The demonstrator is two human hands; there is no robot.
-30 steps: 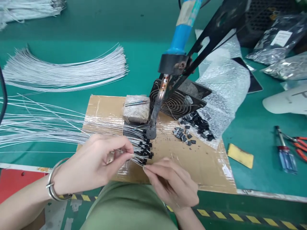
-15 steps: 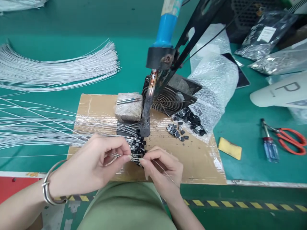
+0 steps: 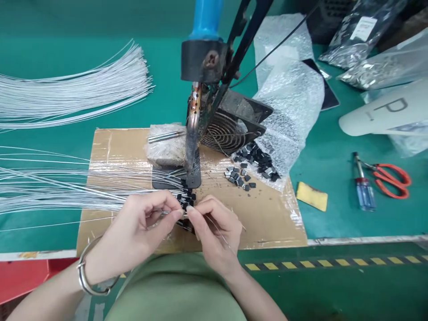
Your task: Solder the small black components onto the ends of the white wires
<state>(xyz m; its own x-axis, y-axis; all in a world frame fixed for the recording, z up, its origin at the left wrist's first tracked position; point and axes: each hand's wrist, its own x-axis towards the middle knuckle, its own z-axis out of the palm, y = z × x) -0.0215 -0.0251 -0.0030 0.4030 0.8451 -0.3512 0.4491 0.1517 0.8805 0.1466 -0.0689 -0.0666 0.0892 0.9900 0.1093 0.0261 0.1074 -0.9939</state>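
Note:
My left hand (image 3: 147, 227) pinches thin wires near the front of the cardboard (image 3: 267, 218). Close beside its fingertips, my right hand (image 3: 217, 229) is closed on a thin wire that trails back over its palm. Behind the fingertips lie black connectors (image 3: 186, 197) on the ends of a spread of white wires (image 3: 60, 198) reaching in from the left. A metal nozzle (image 3: 192, 133) under a blue-handled tool (image 3: 206, 20) points down just behind them. The small parts between my fingertips are too small to make out.
Loose black pieces (image 3: 239, 177) and a fan (image 3: 230, 129) lie behind my right hand. A wrapped block (image 3: 165, 151) stands left of the nozzle. Further right are bubble wrap (image 3: 290, 102), a yellow pad (image 3: 312, 196), a screwdriver (image 3: 364, 191) and red-handled pliers (image 3: 391, 180). More wires (image 3: 73, 96) lie back left.
The view has shifted, so the table's things appear further left and slightly higher. Both hands keep their pinch, with fingertips still close together.

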